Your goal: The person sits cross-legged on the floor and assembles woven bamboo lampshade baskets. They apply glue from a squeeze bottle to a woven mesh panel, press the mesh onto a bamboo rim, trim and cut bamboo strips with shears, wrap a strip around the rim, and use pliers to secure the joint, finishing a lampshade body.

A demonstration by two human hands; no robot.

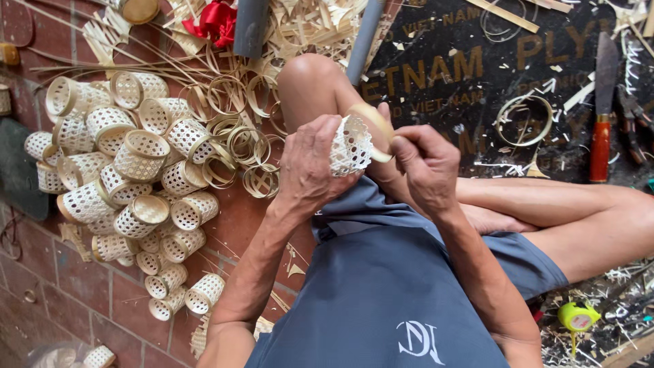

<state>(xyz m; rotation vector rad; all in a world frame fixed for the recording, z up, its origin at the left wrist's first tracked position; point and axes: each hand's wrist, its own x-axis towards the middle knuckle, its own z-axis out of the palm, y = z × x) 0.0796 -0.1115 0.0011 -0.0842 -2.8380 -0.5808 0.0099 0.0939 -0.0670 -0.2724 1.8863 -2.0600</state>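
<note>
Head view: small woven bamboo basket (351,145) held at centre, above the bent knee. Left hand (310,163) wrapped around its open-weave wall, fingers curled closed. Right hand (426,167) pinching a thin bamboo strip (379,129) at the basket's rim, fingertips narrow. Probably very light, springy, easily crushed; best gripped loosely around the wall, not by the rim. Pile of finished baskets (129,184) far left; red-handled knife (601,116) right.

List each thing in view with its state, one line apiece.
Small woven basket: held up in both hands.
Left hand: wrapped around the basket's side.
Right hand: pinching a bamboo strip at the rim.
Finished baskets: piled on the brick floor.
Knife: lying unused.
</note>
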